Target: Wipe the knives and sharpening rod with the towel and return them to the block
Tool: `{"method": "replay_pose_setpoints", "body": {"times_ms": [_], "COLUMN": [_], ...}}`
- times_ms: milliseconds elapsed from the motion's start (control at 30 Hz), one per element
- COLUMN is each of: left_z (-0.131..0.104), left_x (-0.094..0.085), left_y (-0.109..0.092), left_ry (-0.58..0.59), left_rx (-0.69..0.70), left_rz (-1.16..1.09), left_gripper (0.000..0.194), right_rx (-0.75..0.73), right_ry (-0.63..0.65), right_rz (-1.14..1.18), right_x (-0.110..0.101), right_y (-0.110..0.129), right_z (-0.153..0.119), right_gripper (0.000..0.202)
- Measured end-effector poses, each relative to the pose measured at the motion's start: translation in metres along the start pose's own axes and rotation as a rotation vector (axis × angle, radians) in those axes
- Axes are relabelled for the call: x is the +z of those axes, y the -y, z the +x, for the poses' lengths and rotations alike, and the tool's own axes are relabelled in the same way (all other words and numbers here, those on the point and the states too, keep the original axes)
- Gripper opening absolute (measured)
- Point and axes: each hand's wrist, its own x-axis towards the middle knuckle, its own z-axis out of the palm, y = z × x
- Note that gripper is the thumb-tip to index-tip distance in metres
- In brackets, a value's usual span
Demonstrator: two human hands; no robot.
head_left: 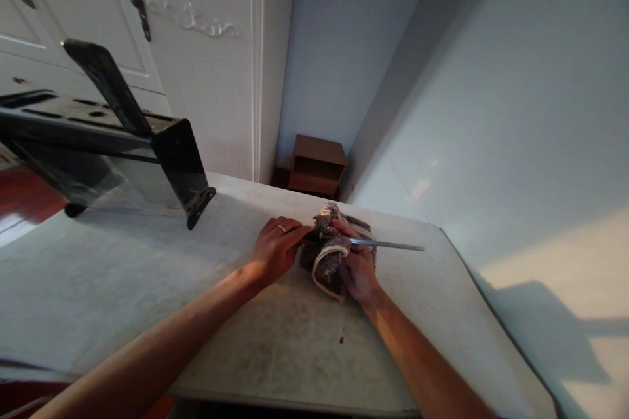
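Observation:
My left hand [281, 245], with a ring on one finger, is closed on the dark handle end of a knife over the table. To the right sticks out its long, narrow metal blade [398, 246]. A brown, fuzzy cloth with a pale edge [330, 266] is bunched around the middle of the blade. My right hand [360, 272] grips this cloth from the right, its fingers partly hidden in the folds. The cloth touches the tabletop at its lower edge, just right of my left hand.
A black-framed knife holder [179, 157] with clear sides and a black handle [105, 82] sticking up stands on the pale table [236, 334] at left. A small dark speck [341, 340] lies near the front. Beyond are white cabinets [206, 91], a brown box-like stand [319, 150] and a wall [515, 111].

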Motion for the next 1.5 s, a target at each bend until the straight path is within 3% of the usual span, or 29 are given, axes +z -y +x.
{"method": "replay_pose_setpoints", "body": {"times_ms": [300, 567, 833, 967, 1233, 1500], "left_z": [0.002, 0.007, 0.014, 0.015, 0.014, 0.012], "left_x": [0.004, -0.009, -0.023, -0.022, -0.022, -0.023], "left_y": [0.0, -0.004, -0.01, -0.009, -0.009, -0.007], "left_ry": [0.15, 0.318, 0.553, 0.588, 0.855, 0.934], "left_rx": [-0.197, -0.264, -0.406, -0.513, -0.863, -0.943], "left_rz": [-0.391, -0.383, -0.557, -0.753, -1.171, -1.293], "left_gripper": [0.025, 0.03, 0.037, 0.041, 0.055, 0.051], "right_rx": [-0.045, -0.051, -0.029, -0.014, 0.01, -0.014], "right_ry": [0.026, 0.075, 0.13, 0.194, 0.294, 0.334], "right_rz": [-0.02, 0.025, 0.024, 0.006, -0.028, -0.078], "right_x": [-0.007, -0.006, -0.007, -0.01, -0.013, -0.012], "right_y": [-0.001, 0.0, 0.0, 0.001, 0.002, 0.001], "right_z": [0.001, 0.0, 0.0, -0.001, -0.004, -0.005], "right_gripper": [0.043, 0.046, 0.042, 0.042, 0.043, 0.037]}}
